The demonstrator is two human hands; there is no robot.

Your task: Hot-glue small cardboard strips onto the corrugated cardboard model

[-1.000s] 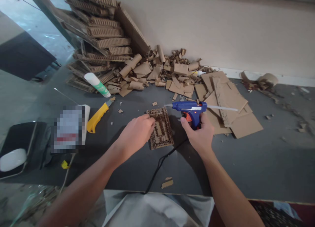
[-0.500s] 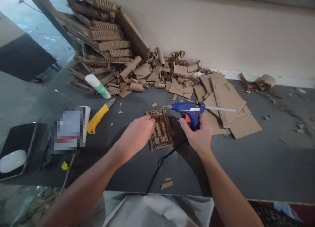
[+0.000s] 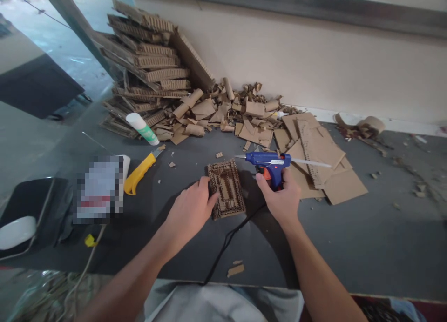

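A small rectangular piece built of corrugated cardboard strips (image 3: 233, 184), with stepped layers around a hollow middle, lies flat on the dark table. My left hand (image 3: 190, 203) grips its left side, thumb over the near-left part and fingers along the edge. In my right hand (image 3: 283, 198) is a blue glue gun (image 3: 275, 161) with an orange trigger, its nozzle pointing left just above the far right corner of the cardboard piece. A clear glue stick (image 3: 312, 163) sticks out of its back, and a small red light glows on its body.
Cardboard scraps (image 3: 226, 110) and stacked corrugated panels (image 3: 153, 61) fill the back. Flat cardboard sheets (image 3: 345, 184) lie right. On the left are a yellow utility knife (image 3: 141, 172), a glue stick tube (image 3: 142, 128) and a phone (image 3: 26, 196). A black cord (image 3: 226, 240) runs across the table's front.
My left hand has drawn back from the inside of the cardboard piece to its left edge. The glue gun stays at nearly the same place, and the whole view has shifted slightly.
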